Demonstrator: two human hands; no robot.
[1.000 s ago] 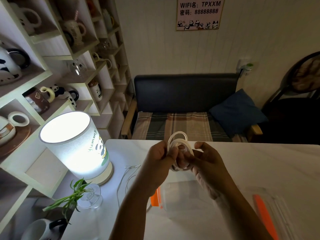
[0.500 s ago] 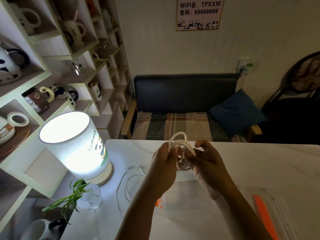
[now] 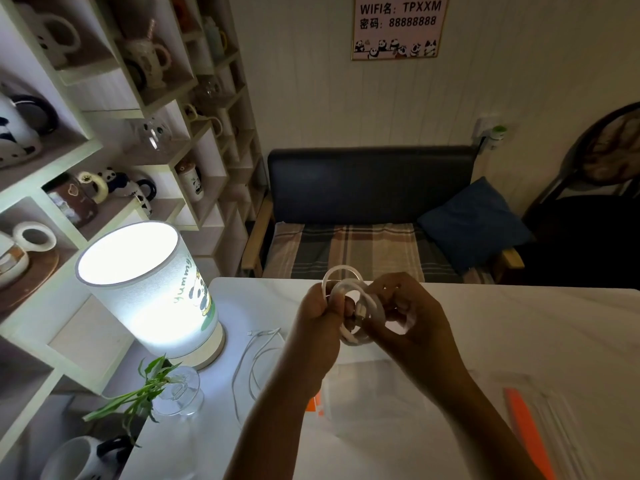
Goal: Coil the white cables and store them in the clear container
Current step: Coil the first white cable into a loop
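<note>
A coiled white cable [image 3: 360,306] is held up above the white table [image 3: 519,341] between both hands. My left hand [image 3: 320,317] pinches the coil's left side and my right hand [image 3: 412,317] grips its right side with fingers curled through the loops. A second white cable [image 3: 254,362] lies loose on the table left of my left forearm. The clear container [image 3: 360,393] with an orange clip sits on the table below my hands, partly hidden by my arms. Its clear lid [image 3: 540,420] with an orange edge lies to the right.
A lit cylindrical lamp [image 3: 149,285] stands at the table's left. In front of it is a glass vase with a green plant [image 3: 166,389]. Shelves of mugs [image 3: 104,150] fill the left wall. A dark sofa [image 3: 370,216] stands beyond the table.
The coil has been turned and shifted a little between the fingers, with the loops spread wider to the right. More of the loose cable on the table shows as my left arm moved right.
</note>
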